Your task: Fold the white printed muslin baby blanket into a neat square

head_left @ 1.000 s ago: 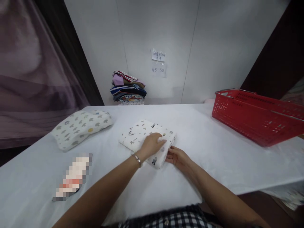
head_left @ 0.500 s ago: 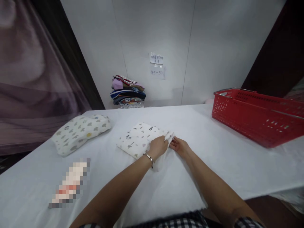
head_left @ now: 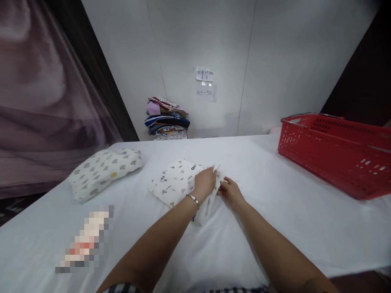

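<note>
A white cloth (head_left: 171, 183) printed with small grey and olive figures lies folded in the middle of the table. My left hand (head_left: 204, 184), with a silver bracelet at the wrist, is closed on its gathered right end. Just right of it, my right hand (head_left: 232, 194) pinches the same bunched end with bent fingers. Part of the cloth hangs in loose creases below my hands, and my left hand hides some of it. To the left rests a second white cloth item (head_left: 105, 173) with grey and yellow prints, puffed up and touched by neither hand.
The table has a white cover (head_left: 275, 228). A red plastic basket (head_left: 330, 156) with metal handles stands on the right. Folded clothes (head_left: 167, 120) are stacked at the back against the wall, below paper notes (head_left: 204, 92). A blurred-out flat item (head_left: 87, 240) lies front left.
My left hand has shifted slightly up with the cloth's gathered end, and my right hand sits a little lower. The bunched part has changed shape. The view has moved slightly.
</note>
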`<state>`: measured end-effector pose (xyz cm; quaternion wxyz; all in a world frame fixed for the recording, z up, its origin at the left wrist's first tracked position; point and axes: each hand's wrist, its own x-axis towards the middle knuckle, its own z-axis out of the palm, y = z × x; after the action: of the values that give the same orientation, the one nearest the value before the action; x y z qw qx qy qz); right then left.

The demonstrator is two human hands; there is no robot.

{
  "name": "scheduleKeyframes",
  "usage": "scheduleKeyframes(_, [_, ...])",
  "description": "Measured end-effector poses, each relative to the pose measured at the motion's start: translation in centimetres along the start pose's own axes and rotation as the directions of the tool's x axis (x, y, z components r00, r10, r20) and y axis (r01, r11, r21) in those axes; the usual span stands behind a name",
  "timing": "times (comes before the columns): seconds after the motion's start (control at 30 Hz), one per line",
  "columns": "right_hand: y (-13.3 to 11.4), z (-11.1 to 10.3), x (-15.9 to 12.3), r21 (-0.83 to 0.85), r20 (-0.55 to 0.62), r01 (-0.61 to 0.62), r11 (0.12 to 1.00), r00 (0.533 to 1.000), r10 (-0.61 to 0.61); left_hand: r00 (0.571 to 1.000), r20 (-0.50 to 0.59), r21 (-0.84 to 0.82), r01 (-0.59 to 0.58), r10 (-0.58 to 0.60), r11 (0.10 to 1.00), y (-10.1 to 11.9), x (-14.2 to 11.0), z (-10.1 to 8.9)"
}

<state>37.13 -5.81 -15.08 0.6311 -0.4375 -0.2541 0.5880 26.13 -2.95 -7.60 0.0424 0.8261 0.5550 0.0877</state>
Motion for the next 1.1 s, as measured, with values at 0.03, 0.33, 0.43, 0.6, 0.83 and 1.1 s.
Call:
scheduleKeyframes(0.03, [0.0,0.0,0.0,0.001,-0.003,0.009,1.0,1.0,-0.009,1.0,-0.012,0.013,-0.016,0.016,1.0,0.1,0.0,0.2])
scheduleKeyframes(0.33, [-0.2,0.2,-0.5,-0.041,0.01,0.031,0.999,0.999,-0.03,0.982,0.014,0.02,-0.191,0.191,0.981,0.3,-1.2,3.0])
scheduleKeyframes(0.43, [-0.2,-0.1,-0.3,-0.043,0.017,-0.008,0.999,1.0,0.008,0.978,0.012,0.008,-0.207,0.207,0.978,0.3,-2.0,2.9])
scheduleKeyframes(0.6, [0.1,-0.6,0.0,-0.112,-0.087,-0.038,0.993,0.996,0.029,0.97,0.015,0.016,-0.242,0.242,0.97,0.4,-5.2,3.3])
scheduleKeyframes(0.83, [0.3,-0.7,0.0,-0.205,-0.142,-0.013,0.979,0.99,-0.016,0.974,-0.018,0.131,-0.221,0.225,0.967,-1.1,-11.3,3.7])
scheduleKeyframes(1.1, [0.5,-0.9,-0.3,-0.274,-0.161,0.043,0.961,0.983,-0.089,0.992,-0.066,0.167,-0.096,0.109,0.981,-2.1,-14.3,4.8])
